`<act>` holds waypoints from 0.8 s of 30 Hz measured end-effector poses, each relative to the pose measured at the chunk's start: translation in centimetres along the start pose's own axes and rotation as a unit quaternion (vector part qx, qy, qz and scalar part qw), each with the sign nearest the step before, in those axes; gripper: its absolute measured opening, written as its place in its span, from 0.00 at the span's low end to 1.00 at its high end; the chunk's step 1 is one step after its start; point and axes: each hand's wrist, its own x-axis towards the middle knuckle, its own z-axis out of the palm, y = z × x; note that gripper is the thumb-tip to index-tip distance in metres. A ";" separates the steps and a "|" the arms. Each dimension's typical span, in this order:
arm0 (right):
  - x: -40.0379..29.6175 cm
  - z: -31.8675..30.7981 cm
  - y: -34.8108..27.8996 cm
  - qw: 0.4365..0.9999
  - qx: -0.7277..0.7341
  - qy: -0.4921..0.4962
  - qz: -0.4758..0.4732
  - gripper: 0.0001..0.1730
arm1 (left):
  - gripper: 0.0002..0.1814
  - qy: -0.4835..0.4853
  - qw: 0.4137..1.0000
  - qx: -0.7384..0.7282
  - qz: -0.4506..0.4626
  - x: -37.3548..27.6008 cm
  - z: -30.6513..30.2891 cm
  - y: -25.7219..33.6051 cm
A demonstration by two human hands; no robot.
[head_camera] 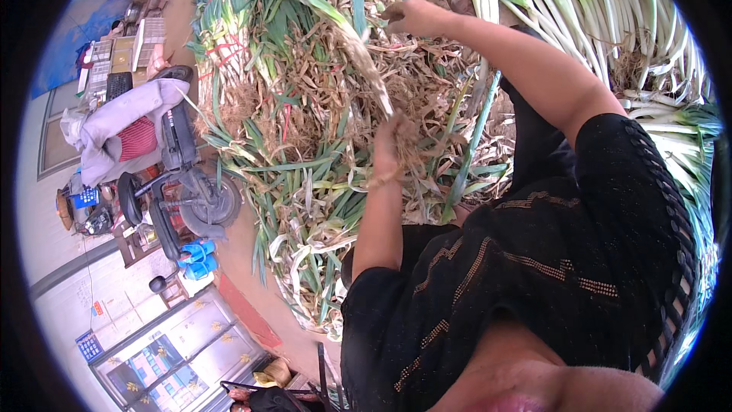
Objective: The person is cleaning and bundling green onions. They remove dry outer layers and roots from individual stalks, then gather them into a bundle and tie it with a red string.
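My left hand (390, 134) is closed around the root end of a long green onion (372, 71), whose stalk slants up and left with dry brown leaves on it. My right hand (407, 16) is held above the heap, up and right of that stalk, with its fingers bent; whether it grips a strip of leaf cannot be told. Beneath both hands lies a heap of dry brown onion leaves (429, 77). Bundles of green onions tied with red string (229, 57) lie at the heap's upper left.
Cleaner, white-stemmed green onions (600, 17) are piled at the upper right, with more behind my right arm. Loose green leaves (309, 189) spread at the lower left of the heap. A scooter (194, 200) with a pale cover and blue plastic items (197, 257) stand further left.
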 end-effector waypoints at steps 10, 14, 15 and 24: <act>-0.3 2.0 -5.0 0.905 0.414 -0.069 0.071 0.44 | 0.16 -0.048 0.906 0.419 0.025 -9.7 -3.9 -8.9; -2.6 2.3 -5.9 0.931 0.360 -0.061 0.019 0.45 | 0.25 0.040 0.844 0.512 0.153 -6.3 -1.7 -5.7; -3.0 2.1 -5.1 0.947 0.316 -0.056 0.013 0.45 | 0.28 0.055 0.880 0.450 0.144 -3.8 0.1 -3.4; -2.7 3.1 -4.5 0.974 0.221 0.035 0.022 0.43 | 0.11 0.098 0.744 0.526 0.401 0.9 4.6 2.0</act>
